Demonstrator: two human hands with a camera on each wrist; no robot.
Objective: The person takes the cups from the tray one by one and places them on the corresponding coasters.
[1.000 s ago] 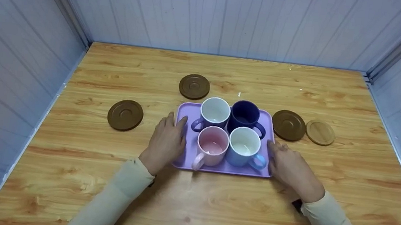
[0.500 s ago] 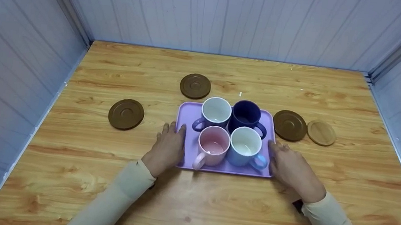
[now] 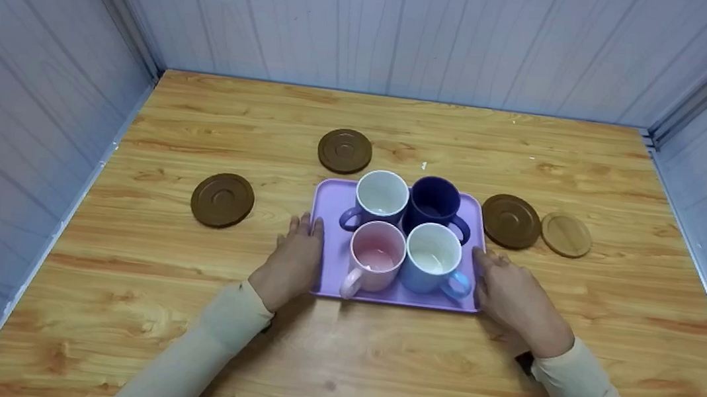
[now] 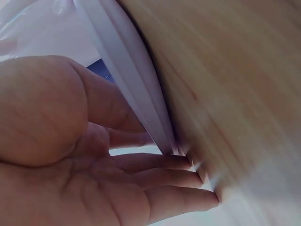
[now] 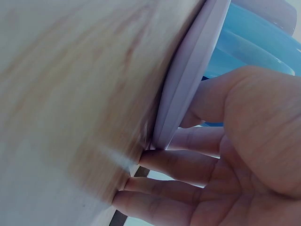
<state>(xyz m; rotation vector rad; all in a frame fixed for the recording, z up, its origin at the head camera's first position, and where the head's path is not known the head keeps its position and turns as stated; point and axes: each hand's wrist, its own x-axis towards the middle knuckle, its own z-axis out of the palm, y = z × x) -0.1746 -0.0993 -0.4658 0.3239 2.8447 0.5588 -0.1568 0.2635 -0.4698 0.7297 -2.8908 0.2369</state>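
A purple tray (image 3: 334, 256) lies on the wooden table with several mugs standing close together on it. At the front are a pink mug (image 3: 376, 254) and a light blue mug (image 3: 430, 264) with a white inside. Behind them stand a dark-handled mug (image 3: 381, 195) with a white inside and a navy mug (image 3: 432, 207). My left hand (image 3: 295, 258) grips the tray's left rim, thumb on the inner side and fingers outside, low by the table. On the right rim, my right hand (image 3: 515, 300) holds the tray likewise, thumb inside near the light blue mug.
Brown coasters lie at the left (image 3: 222, 200), with another brown coaster (image 3: 344, 151) behind the tray. Close to the tray's right back corner is a third brown coaster (image 3: 510, 221), beside a smaller pale wooden coaster (image 3: 566, 235). Panelled walls (image 3: 373, 27) enclose the back and sides.
The left hand has drawn slightly back and its spread fingers have come in along the tray's left rim. The right hand, tray and mugs stay in place.
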